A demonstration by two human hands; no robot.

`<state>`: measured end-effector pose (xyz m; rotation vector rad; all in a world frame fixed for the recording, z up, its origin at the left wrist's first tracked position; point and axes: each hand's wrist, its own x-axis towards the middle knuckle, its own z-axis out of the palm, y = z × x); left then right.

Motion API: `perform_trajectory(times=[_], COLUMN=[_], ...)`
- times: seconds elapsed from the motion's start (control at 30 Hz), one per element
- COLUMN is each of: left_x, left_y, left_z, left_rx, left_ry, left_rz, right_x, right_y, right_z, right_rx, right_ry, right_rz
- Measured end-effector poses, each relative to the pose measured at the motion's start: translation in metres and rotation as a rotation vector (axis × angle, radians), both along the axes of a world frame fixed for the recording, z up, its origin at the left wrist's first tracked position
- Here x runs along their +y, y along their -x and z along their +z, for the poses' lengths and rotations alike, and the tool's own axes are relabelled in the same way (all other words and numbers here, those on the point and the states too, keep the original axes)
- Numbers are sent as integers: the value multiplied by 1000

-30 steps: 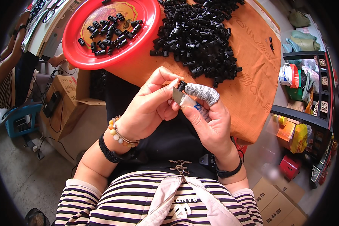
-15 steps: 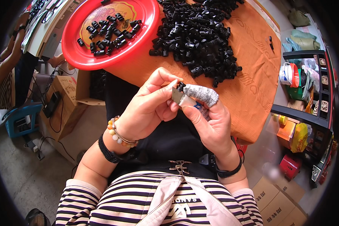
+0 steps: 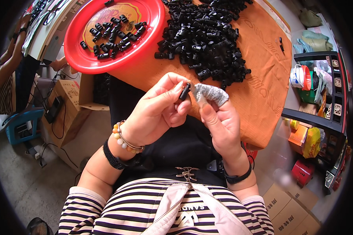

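Note:
My left hand [image 3: 161, 100] pinches a small black plastic piece [image 3: 185, 92], shaped like a cord lock, between thumb and forefinger. Close beside it, my right hand [image 3: 223, 121] is closed on a small blade [image 3: 201, 101] with a pale wrapped grip, now blurred and seen nearly edge-on. A grey knitted sleeve [image 3: 212, 93] covers the right forefinger. Beyond my hands, a large heap of like black pieces [image 3: 208, 43] lies on the orange tablecloth [image 3: 259, 94]. More pieces [image 3: 113, 35] lie in a round red tray [image 3: 155, 35] at the far left.
An open cardboard box [image 3: 92, 92] holding black pieces stands left of my lap. A blue stool [image 3: 23, 125] and another person's arm [image 3: 11, 58] are farther left. On the right stand a dark shelf rack [image 3: 313, 119] and cardboard boxes [image 3: 290, 211].
My right hand has drawn slightly right, turning the blade away from the black piece. The piece in my left hand now shows more fully.

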<state>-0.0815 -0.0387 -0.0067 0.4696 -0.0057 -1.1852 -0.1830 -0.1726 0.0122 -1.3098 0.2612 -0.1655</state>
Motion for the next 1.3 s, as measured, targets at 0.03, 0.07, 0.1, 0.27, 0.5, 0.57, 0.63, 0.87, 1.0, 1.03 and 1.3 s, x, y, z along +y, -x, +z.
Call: perform_trajectory(times=[0.03, 0.07, 0.1, 0.27, 0.5, 0.57, 0.63, 0.87, 1.0, 1.03, 1.3], left_x=[0, 0, 0, -3, -4, -3, -3, -2, 1, 0, -3], left_y=[0, 0, 0, 2, 5, 4, 5, 1, -2, -2, 3], left_z=[0, 0, 0, 0, -2, -3, -3, 0, -2, -2, 2], left_rx=[0, -5, -10, -25, -39, -42, -42, -36, -23, -24, -36], left_ry=[1, -6, -13, -39, -12, -15, -12, -53, -50, -49, -119], left_rz=[0, -10, -21, -33, -30, -33, -41, -33, 23, 24, 125], right_x=[-1, -3, -4, 2, 4, 8, 5, 2, -2, -2, 7], right_y=[0, 0, -1, -13, -25, -28, -22, -25, -13, -10, -6], right_z=[2, 2, 1, 2, -1, 3, -4, -5, -1, 0, 1], right_rx=[5, 36, 36, -38, -27, -31, -2, -76, -43, -9, 29], right_ry=[-69, -80, -80, -61, -107, -145, -119, -5, 8, 67, 101], right_rz=[-17, -29, -30, -113, -78, -201, -122, -162, -109, -63, -37])
